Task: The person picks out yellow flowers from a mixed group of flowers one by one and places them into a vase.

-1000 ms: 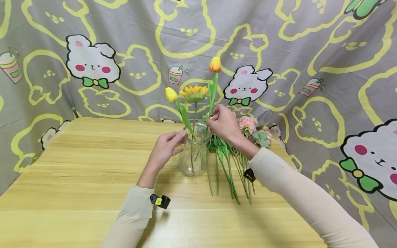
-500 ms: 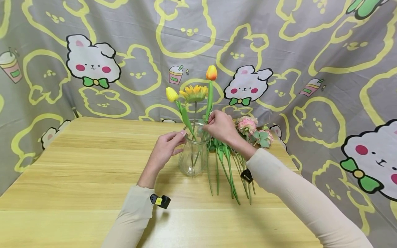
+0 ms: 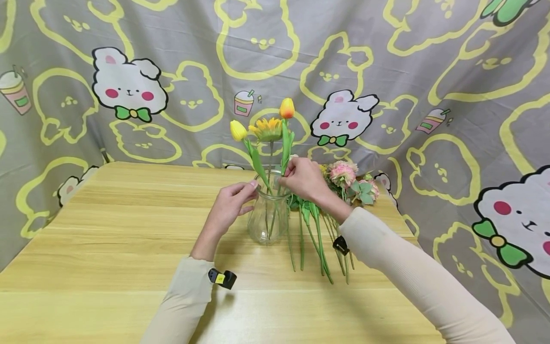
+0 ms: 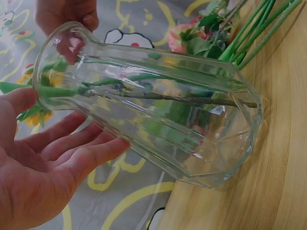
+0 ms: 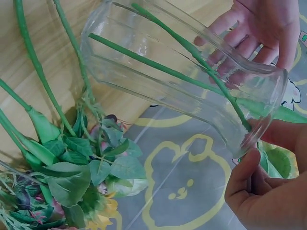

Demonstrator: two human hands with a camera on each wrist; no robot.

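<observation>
A clear glass vase (image 3: 259, 227) stands upright on the table, holding a yellow tulip (image 3: 238, 131) and a yellow-orange daisy-like flower (image 3: 266, 130). My right hand (image 3: 307, 179) pinches an orange-red tulip (image 3: 287, 109) by its stem right at the vase mouth. In the right wrist view, the lower stem (image 5: 192, 50) of that tulip runs down inside the glass, crossing another stem. Against the vase's left side rests my left hand (image 3: 229, 203), thumb at the rim. The left wrist view shows its fingers (image 4: 103, 148) extended along the glass.
Right of the vase lie several loose flowers, with pink blooms (image 3: 342, 173) toward the back and long green stems (image 3: 319, 239) pointing to the front. A grey curtain (image 3: 189, 38) with rabbit prints hangs behind the wooden table (image 3: 129, 229).
My right hand has moved down and slightly left with the orange-red tulip, whose stem now reaches deeper into the vase. The left hand has stayed at the vase.
</observation>
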